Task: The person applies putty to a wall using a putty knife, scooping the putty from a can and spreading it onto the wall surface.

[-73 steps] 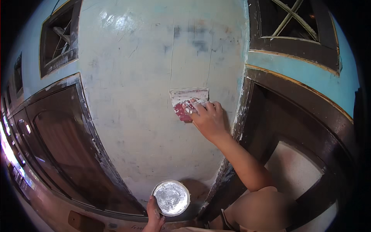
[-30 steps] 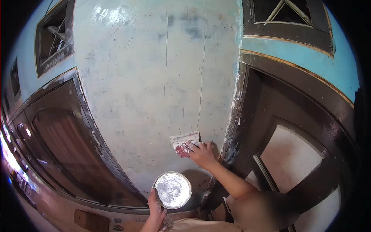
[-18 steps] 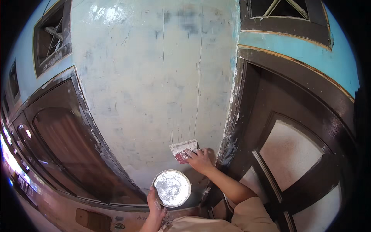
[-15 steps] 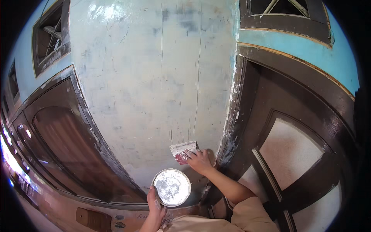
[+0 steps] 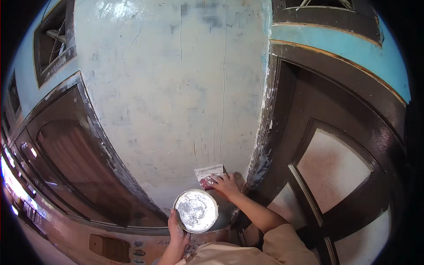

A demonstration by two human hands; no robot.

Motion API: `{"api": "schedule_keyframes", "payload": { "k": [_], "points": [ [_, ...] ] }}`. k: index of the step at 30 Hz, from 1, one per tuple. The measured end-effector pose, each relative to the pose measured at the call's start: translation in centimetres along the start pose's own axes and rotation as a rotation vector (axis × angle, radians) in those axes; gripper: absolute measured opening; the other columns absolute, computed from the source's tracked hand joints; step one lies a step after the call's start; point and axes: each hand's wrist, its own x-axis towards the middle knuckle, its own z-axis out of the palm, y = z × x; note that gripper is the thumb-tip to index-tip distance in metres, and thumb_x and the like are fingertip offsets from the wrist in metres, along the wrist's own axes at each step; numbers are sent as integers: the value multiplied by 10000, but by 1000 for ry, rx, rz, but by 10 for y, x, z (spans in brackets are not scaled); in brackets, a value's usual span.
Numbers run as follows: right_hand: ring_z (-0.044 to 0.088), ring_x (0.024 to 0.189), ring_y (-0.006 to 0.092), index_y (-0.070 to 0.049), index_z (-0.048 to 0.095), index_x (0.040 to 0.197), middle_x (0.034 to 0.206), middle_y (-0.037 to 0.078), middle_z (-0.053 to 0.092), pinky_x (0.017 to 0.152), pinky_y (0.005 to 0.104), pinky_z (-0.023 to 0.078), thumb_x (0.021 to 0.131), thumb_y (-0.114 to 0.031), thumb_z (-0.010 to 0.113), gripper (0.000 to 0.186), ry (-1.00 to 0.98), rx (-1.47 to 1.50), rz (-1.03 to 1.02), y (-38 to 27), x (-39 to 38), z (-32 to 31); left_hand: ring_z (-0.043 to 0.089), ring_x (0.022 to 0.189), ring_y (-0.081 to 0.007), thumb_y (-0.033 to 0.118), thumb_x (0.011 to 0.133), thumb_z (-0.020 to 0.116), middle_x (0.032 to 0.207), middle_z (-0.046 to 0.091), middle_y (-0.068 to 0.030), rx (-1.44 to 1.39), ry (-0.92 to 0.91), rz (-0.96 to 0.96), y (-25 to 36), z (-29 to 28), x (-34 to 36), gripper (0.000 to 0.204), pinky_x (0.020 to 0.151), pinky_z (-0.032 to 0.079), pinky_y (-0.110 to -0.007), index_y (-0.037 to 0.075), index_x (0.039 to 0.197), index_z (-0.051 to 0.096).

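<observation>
My right hand is closed round a wide putty knife with a red handle and a pale, smeared blade. The blade lies against the lower part of a wall coated in patchy whitish filler. In my left hand is a round tub, gripped at its left side, its inside bright with white paste. The tub sits just below and left of the putty knife. White smears show on the fingers of both hands.
A dark brown door with a paint-splashed frame stands at the left. Another brown door with pale panels is close to my right arm. Below, a brown object lies on the floor beside dark marks.
My view has tilted slightly, so the wall's upper parts sit higher in the picture. The putty knife has moved a little down the wall; the tub stays in my left hand.
</observation>
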Motion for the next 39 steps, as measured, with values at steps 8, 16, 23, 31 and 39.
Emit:
{"api": "schedule_keyframes", "payload": {
  "k": [8,16,23,31,39],
  "points": [
    [472,1144,242,-246,624,1202,1270,16,543,946,483,311,750,-283,703,461,-118,184,98,-15,-17,-20,620,1036,-233,392,999,450,1153,611,-116,-31,70,-10,4,7,-8,458,892,505,-384,-5,1215,523],
    [648,897,218,28,607,1122,1065,137,660,780,323,504,896,-90,575,257,200,1115,777,2,1,-90,599,1092,-253,421,997,439,1219,593,-118,-28,79,-8,2,-4,3,491,948,482,-396,19,1272,501],
    [565,909,89,-29,538,1157,1066,9,563,747,266,530,952,-80,556,212,500,1736,849,9,25,-139,625,1045,-233,402,1002,447,1171,614,-124,-48,58,-6,19,24,12,476,908,506,-377,-7,1238,510],
    [572,880,93,6,535,1184,1048,37,619,739,259,495,964,-72,530,234,631,1690,703,7,27,-168,616,1065,-236,386,1009,435,1182,604,-125,-69,11,31,30,43,24,462,925,494,-387,-7,1241,507],
    [573,838,93,21,554,1145,1002,31,624,740,261,485,956,-87,564,218,605,1625,630,6,33,-181,604,1085,-242,374,1014,426,1194,595,-129,-87,-24,43,33,50,32,456,943,482,-388,-11,1250,497]
  ]
}}
